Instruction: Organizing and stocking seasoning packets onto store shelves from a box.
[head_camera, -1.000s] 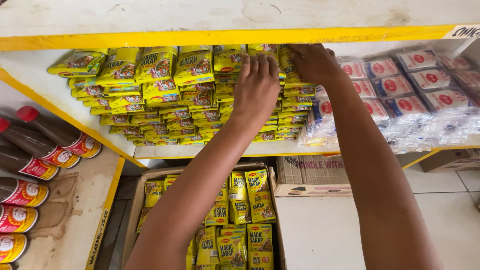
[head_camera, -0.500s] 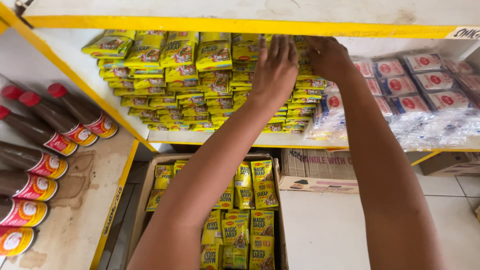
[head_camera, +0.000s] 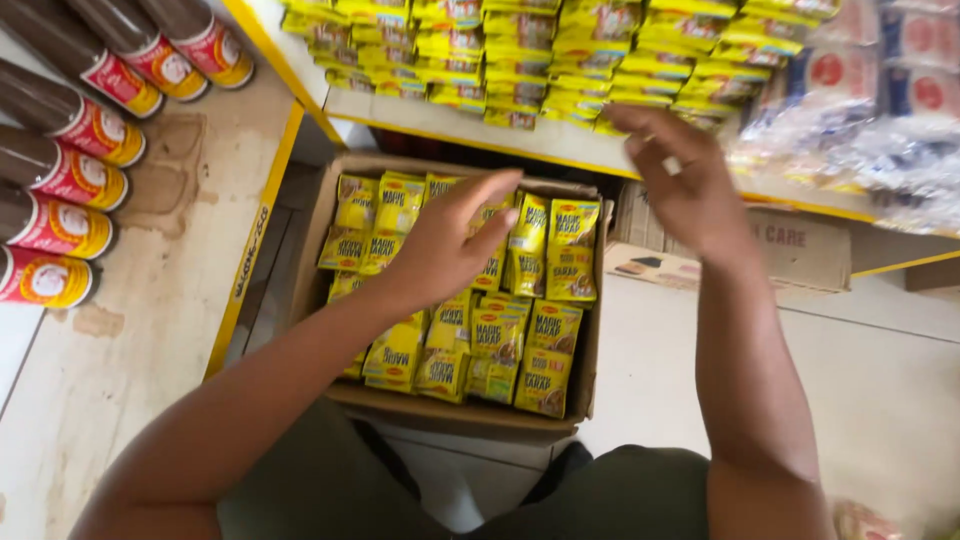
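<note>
A brown cardboard box (head_camera: 590, 345) sits on the floor below the shelf, packed with rows of small yellow sachets (head_camera: 548, 335). My left hand (head_camera: 450, 245) hovers over the box's middle with fingers apart and empty, just above the sachets. My right hand (head_camera: 680, 180) is higher, in front of the shelf edge, fingers loosely spread and holding nothing. On the white shelf with a yellow rim (head_camera: 560, 150) lie stacks of the same yellow sachets (head_camera: 540, 70).
Dark bottles with red and yellow labels (head_camera: 70, 130) lie in a row on the wooden shelf at the left. Clear bags of red-and-white packets (head_camera: 870, 110) fill the shelf's right side. A second cardboard carton (head_camera: 790, 250) stands behind the box.
Both hands have come down from the sachet stacks on the shelf. The left hand now hangs over the box. The view has tilted down toward the box.
</note>
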